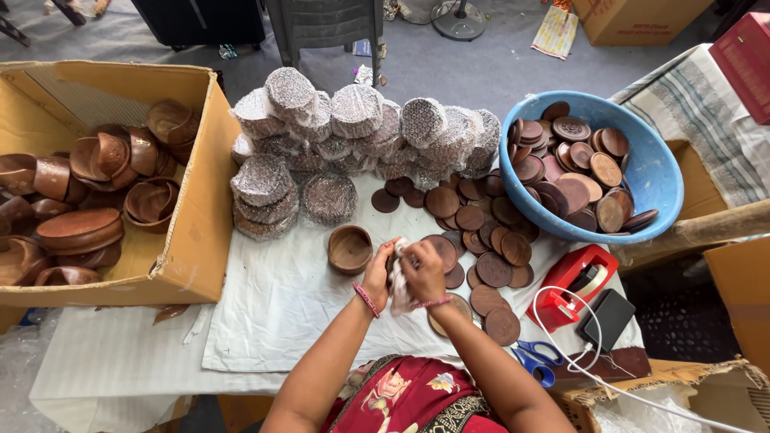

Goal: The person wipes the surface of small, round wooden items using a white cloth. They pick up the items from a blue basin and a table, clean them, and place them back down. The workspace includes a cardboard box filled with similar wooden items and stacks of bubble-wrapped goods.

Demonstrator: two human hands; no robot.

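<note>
In the head view, the left hand (377,271) and the right hand (423,269) are together in the near middle of the table, over a white sheet (273,305). Both are closed around a white wrapping piece (398,282) with a dark round thing inside, mostly hidden. Just left of the hands stands a small wooden bowl (350,248). On the right lie flat wooden discs (493,269), and far right a blue basin (654,172) holds more of them. Behind the hands is a heap of wrapped bundles (357,132). At far left a cardboard box (196,216) contains wooden bowls. Near right are a red tape dispenser (573,285) and blue scissors (536,359).
</note>
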